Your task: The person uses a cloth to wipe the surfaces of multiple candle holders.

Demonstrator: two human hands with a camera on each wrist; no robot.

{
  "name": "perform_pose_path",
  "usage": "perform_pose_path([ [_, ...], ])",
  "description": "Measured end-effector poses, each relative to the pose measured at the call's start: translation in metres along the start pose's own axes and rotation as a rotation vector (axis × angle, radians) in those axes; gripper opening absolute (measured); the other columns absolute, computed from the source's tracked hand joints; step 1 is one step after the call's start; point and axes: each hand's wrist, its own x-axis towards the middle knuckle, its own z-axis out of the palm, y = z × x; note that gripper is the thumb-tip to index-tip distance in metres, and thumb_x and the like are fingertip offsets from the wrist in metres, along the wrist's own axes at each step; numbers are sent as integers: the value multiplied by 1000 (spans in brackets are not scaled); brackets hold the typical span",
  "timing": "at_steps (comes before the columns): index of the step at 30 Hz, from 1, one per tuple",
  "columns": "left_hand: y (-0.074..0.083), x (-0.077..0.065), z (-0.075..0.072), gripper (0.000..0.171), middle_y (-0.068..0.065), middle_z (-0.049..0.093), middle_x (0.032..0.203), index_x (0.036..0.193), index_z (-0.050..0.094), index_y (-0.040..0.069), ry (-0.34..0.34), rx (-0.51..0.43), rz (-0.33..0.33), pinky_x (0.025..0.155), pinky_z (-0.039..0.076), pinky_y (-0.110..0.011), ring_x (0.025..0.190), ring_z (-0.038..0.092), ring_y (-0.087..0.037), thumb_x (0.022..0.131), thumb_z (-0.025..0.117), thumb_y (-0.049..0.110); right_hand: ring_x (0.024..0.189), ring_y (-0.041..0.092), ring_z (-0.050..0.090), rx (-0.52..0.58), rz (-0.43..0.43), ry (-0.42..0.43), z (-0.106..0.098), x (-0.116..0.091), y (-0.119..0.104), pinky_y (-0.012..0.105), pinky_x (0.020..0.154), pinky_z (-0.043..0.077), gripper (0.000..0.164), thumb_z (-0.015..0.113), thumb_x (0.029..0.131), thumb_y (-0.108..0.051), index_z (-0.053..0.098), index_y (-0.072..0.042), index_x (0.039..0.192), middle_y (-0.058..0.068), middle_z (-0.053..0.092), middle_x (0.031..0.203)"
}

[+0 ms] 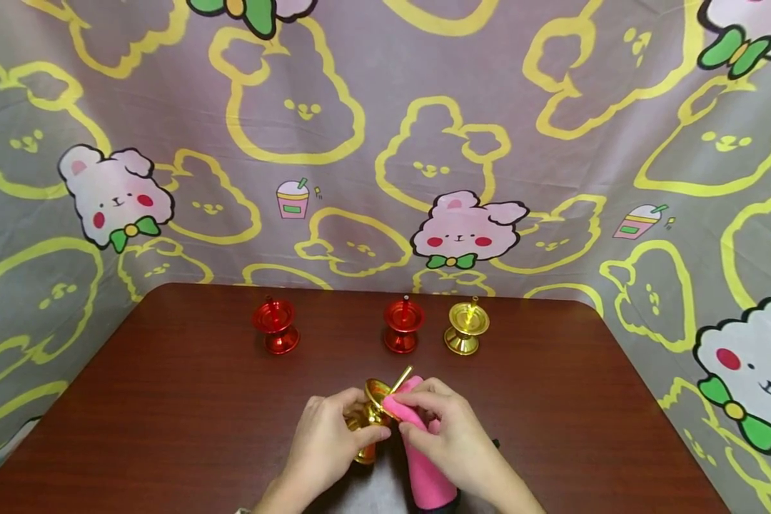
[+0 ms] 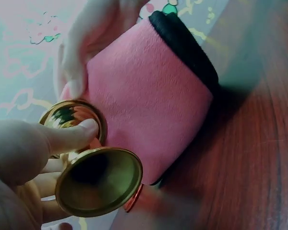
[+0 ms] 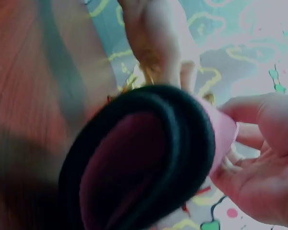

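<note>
My left hand (image 1: 324, 437) grips a shiny gold candle holder (image 1: 377, 392) by its narrow middle, over the near part of the table. The holder leans to the right, with a thin gold tube rising from its dish. In the left wrist view the hollow underside of its base (image 2: 100, 182) faces the camera, and the thumb lies across the stem. My right hand (image 1: 448, 428) pinches a pink cloth (image 1: 427, 475) with black edging, its folded end right at the dish's rim. The cloth hangs down in a loose roll; the right wrist view looks into its black-edged opening (image 3: 189, 129).
Two red candle holders (image 1: 274, 318) (image 1: 403, 318) and another gold candle holder (image 1: 467, 320) stand upright along the back of the brown wooden table (image 1: 218, 407). A grey curtain (image 1: 353, 300) with cartoon bunnies hangs behind and along both sides.
</note>
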Motion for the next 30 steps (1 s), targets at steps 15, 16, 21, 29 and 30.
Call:
perform_pose_path([
  [15, -6, 5, -6, 35, -26, 69, 108, 121, 53, -13, -201, -860, -254, 76, 56, -28, 86, 70, -16, 100, 63, 14, 84, 18, 66, 518, 263, 228, 6, 2, 16, 27, 69, 55, 33, 73, 87, 2, 66, 8, 119, 20, 69, 99],
  [16, -6, 4, -5, 35, -24, 69, 108, 121, 55, -13, -194, -862, -251, 77, 56, -27, 88, 69, -15, 100, 63, 13, 85, 18, 67, 540, 278, 229, 8, 2, 16, 27, 70, 55, 34, 73, 87, 2, 66, 9, 120, 21, 69, 100],
  [21, -5, 2, -1, 35, -20, 70, 109, 123, 59, -15, -175, -865, -236, 80, 54, -26, 94, 67, -13, 98, 65, 9, 87, 18, 68, 621, 324, 186, 16, 1, 14, 29, 73, 56, 35, 71, 89, 1, 62, 13, 121, 22, 69, 103],
  [29, -3, 1, 2, 34, -24, 72, 104, 119, 63, -16, -135, -865, -271, 77, 56, -28, 89, 70, -15, 94, 70, 6, 83, 17, 68, 637, 334, 182, 24, -2, 13, 29, 70, 57, 31, 70, 92, -3, 65, 13, 119, 23, 69, 103],
  [30, -2, 1, 2, 34, -24, 72, 102, 118, 64, -15, -120, -860, -278, 76, 56, -28, 87, 71, -16, 93, 71, 6, 82, 17, 68, 620, 323, 182, 25, -2, 13, 29, 69, 57, 30, 70, 92, -4, 66, 12, 117, 22, 69, 103],
])
